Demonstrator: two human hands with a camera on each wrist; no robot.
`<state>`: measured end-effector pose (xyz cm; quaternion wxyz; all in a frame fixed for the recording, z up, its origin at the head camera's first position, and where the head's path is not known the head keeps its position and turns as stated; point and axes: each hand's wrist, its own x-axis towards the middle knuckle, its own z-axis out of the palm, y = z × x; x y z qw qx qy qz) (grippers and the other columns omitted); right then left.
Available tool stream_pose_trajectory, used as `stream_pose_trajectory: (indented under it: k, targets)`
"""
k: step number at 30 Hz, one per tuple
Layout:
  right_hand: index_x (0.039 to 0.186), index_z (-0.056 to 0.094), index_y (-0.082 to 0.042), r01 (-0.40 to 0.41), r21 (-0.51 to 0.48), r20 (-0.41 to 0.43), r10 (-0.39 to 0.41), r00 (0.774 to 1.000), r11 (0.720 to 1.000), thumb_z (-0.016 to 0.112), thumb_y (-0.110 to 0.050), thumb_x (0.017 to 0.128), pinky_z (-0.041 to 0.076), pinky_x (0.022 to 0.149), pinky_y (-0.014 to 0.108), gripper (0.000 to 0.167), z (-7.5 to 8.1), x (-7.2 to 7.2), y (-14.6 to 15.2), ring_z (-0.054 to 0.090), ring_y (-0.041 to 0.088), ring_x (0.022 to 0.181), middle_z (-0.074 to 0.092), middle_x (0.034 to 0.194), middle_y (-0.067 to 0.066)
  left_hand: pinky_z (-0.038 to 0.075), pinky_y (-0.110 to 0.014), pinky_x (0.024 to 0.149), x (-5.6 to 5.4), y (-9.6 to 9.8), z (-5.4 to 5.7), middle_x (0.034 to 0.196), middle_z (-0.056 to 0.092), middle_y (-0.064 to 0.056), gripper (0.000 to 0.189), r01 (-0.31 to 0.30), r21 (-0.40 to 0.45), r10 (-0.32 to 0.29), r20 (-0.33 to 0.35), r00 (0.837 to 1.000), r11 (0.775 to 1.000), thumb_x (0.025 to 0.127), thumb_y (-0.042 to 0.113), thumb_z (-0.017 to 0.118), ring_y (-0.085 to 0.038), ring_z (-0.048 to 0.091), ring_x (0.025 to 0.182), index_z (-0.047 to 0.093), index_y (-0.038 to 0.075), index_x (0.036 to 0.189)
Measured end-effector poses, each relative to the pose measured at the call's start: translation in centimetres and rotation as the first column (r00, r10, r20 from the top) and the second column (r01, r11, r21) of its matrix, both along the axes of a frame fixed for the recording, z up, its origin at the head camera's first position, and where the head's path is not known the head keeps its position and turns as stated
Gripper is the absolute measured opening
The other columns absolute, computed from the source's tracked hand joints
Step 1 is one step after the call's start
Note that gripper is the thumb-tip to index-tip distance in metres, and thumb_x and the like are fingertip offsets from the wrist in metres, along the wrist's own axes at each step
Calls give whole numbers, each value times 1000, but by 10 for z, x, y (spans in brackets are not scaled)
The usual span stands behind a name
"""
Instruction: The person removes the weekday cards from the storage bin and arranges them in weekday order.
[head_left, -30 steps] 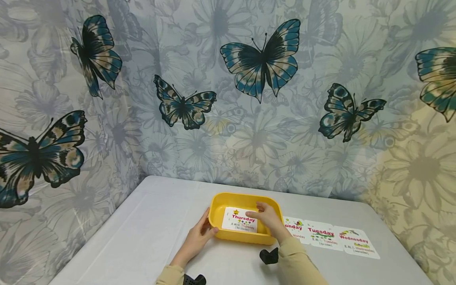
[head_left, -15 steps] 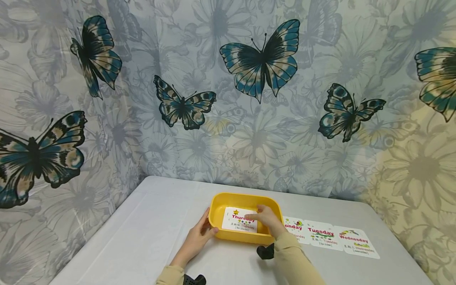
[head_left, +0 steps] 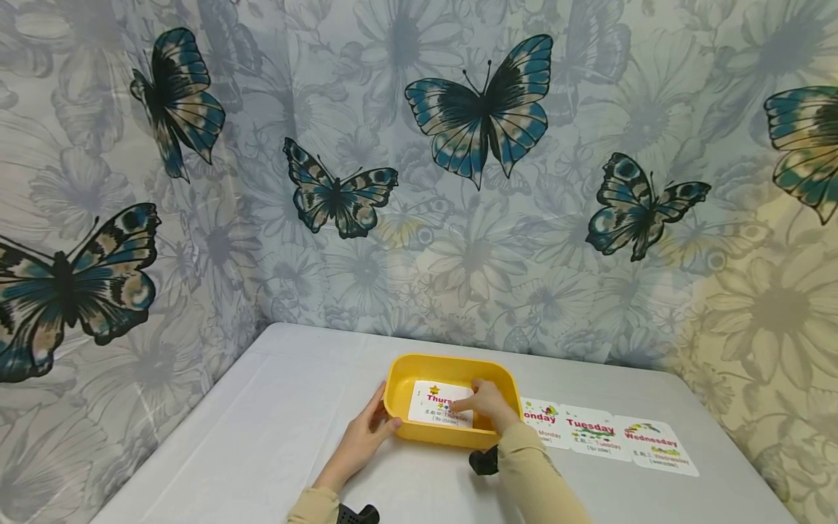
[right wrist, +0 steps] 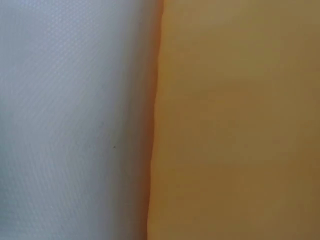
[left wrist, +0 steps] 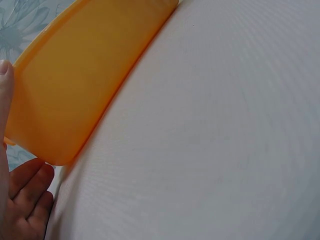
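A yellow plastic box (head_left: pixel 445 435) stands on the table, with a white "Thursday" card (head_left: pixel 425 413) lying in it. My left hand (head_left: pixel 360 440) holds the box at its front left corner, thumb on the front and fingers along the left side. In the left wrist view, the thumb and several fingertips (left wrist: pixel 45 172) show against the box wall. My right hand (head_left: pixel 492 404) reaches into the box from the right; its thumb lies over the card's right part, spread from the other fingers near the card's right edge. Those fingertips are partly hidden. Only box wall and cloth fill the right wrist view.
Right of the box lie three cards in a row: a partly covered "Monday" card (head_left: pixel 546 429), a "Tuesday" card (head_left: pixel 592 434) and a "Wednesday" card (head_left: pixel 661 447). A white cloth covers the table (head_left: pixel 275 393). Behind it hangs a butterfly-patterned curtain (head_left: pixel 458 291).
My right forearm has shifted slightly left, and its thumb has come lower over the card's right part. Left hand, box and card have not visibly moved.
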<state>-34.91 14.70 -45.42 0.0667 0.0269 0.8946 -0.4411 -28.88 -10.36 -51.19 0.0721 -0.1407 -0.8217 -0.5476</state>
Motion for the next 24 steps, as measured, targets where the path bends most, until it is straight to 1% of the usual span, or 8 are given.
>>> stream_pose_trajectory:
  k: [3,7,15,19,24]
  targets:
    - [128,40,18,-3,80,-18,5,1000,997,86,-20,65,25,103,52,88,-1,-1,0,38,41,118,37,132,34,36,-50,97,0,0,0,130,53,-9,74,7,5,-7,-5,1000,1000,89,36,62,-24,50,115,20,30,148]
    - [128,43,16,-2,163,-25,6,1000,987,87,-23,63,22,104,53,88,-2,-2,-1,34,42,118,35,132,33,36,-50,98,0,0,1,130,53,-9,73,7,3,-7,-10,1000,1000,89,36,62,-24,51,114,20,30,148]
    - [129,44,13,-9,217,-24,15,1000,976,89,-24,59,24,103,54,91,-2,-1,-1,32,43,117,35,129,31,36,-50,97,0,-1,0,130,53,-10,74,14,9,-14,-19,1000,1000,88,38,62,-24,51,114,21,28,148]
    - [126,46,13,-21,244,-33,30,999,969,89,-24,58,28,100,53,89,-1,0,-1,35,41,111,39,121,29,37,-50,96,0,-1,0,129,53,-11,74,19,8,-19,-32,999,1000,88,37,62,-25,51,114,21,27,149]
    - [123,51,10,-7,240,-30,14,999,971,90,-23,57,31,97,51,83,-2,-1,-1,37,38,106,43,114,23,37,-50,97,0,-1,0,130,53,-11,74,21,10,-21,-21,1000,1000,88,38,62,-24,51,114,20,29,149]
